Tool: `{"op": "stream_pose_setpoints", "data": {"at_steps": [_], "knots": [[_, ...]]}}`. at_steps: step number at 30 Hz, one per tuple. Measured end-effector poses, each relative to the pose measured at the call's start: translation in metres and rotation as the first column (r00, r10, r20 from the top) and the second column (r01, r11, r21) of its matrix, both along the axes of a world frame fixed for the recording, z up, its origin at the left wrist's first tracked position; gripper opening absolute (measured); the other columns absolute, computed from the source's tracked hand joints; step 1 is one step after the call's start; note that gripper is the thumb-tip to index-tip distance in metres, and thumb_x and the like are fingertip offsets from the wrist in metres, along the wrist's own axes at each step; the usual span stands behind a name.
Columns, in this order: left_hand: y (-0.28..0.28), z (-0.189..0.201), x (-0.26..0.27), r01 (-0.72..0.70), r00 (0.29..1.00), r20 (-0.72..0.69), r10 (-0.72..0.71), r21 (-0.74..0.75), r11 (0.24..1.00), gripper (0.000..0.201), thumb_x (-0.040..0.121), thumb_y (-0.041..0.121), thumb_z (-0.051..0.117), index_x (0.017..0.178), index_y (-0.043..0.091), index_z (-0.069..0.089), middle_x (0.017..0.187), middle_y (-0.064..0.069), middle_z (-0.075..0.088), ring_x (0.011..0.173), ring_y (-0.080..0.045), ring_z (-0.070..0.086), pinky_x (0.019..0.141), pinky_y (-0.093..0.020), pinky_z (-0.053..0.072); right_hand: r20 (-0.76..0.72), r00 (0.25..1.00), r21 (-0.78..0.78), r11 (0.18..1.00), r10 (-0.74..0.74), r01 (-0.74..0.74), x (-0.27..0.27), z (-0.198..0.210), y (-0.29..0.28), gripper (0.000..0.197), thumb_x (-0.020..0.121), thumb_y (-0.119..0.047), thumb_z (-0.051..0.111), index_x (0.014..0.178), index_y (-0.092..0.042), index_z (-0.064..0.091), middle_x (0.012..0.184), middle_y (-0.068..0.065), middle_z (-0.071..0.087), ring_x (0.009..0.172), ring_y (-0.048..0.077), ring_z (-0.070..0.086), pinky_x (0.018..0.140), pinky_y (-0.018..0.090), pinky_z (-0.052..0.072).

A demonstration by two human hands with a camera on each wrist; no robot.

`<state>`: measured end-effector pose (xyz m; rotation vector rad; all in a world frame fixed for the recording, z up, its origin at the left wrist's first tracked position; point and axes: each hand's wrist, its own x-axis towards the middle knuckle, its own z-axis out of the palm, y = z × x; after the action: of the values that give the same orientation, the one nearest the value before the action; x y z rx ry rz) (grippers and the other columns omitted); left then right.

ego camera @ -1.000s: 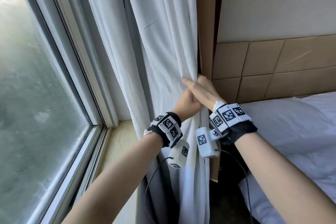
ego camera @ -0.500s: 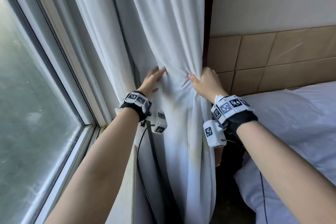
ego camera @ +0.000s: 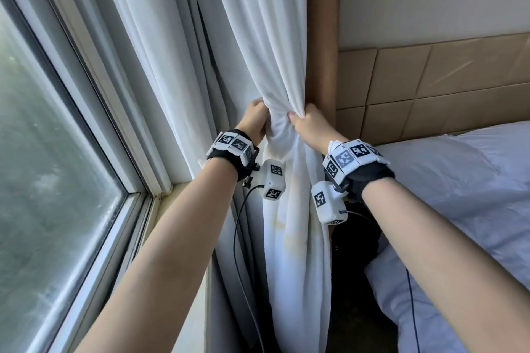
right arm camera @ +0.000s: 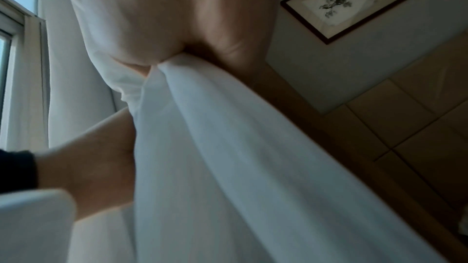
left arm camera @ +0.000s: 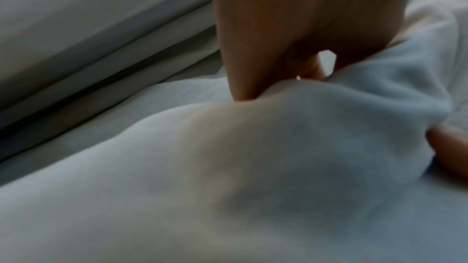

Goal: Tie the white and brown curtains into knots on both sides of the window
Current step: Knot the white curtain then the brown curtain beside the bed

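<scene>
- Left hand (ego camera: 253, 120) and right hand (ego camera: 308, 129) both grip the white curtain (ego camera: 258, 37), bunched between window (ego camera: 43, 152) and bed (ego camera: 459, 195).
- Gather all folds tightly before looping; no knot yet.

Daylight comes through the window (ego camera: 51, 180) at left; a tan panelled headboard (ego camera: 430, 86), white bed (ego camera: 459, 195) and framed picture (right arm camera: 344, 3) at right.

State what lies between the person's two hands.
In the head view, a gathered bunch of the white curtain lies between the left hand and right hand, both gripping it.
</scene>
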<state>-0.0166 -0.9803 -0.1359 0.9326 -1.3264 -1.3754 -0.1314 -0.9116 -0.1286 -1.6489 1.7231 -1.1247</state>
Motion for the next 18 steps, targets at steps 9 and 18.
{"op": "stream_pose_setpoints", "data": {"at_steps": [9, 18], "knots": [[-0.007, -0.021, 0.034, -0.481, 0.729, 0.239, 0.641, -0.488, 0.729, 0.045, 0.087, 0.035, 0.059, 0.057, 0.008, 0.041, 0.053, 0.001, 0.042, 0.051, -0.018, 0.037, 0.053, -0.03, 0.028, -0.081, 0.993, -0.047, 0.995, -0.091, 0.087, -0.009, -0.001, -0.007, 0.029, 0.096, -0.023, 0.043, 0.114, -0.006, 0.058, 0.113, 0.024, 0.058, 0.103, 0.039, 0.056, 0.086, 0.036, 0.046], [0.053, -0.058, 0.008, -0.089, 0.746, 0.189, 0.639, -0.922, 0.377, 0.009, 0.093, 0.004, 0.05, 0.089, 0.004, 0.042, 0.075, -0.013, 0.046, 0.065, -0.026, 0.041, 0.058, -0.031, 0.031, -0.273, 0.935, -0.165, 0.969, -0.225, 0.185, 0.012, 0.002, -0.002, 0.022, 0.088, -0.006, 0.051, 0.105, 0.007, 0.056, 0.112, 0.029, 0.057, 0.104, 0.045, 0.057, 0.088, 0.044, 0.05]]}}
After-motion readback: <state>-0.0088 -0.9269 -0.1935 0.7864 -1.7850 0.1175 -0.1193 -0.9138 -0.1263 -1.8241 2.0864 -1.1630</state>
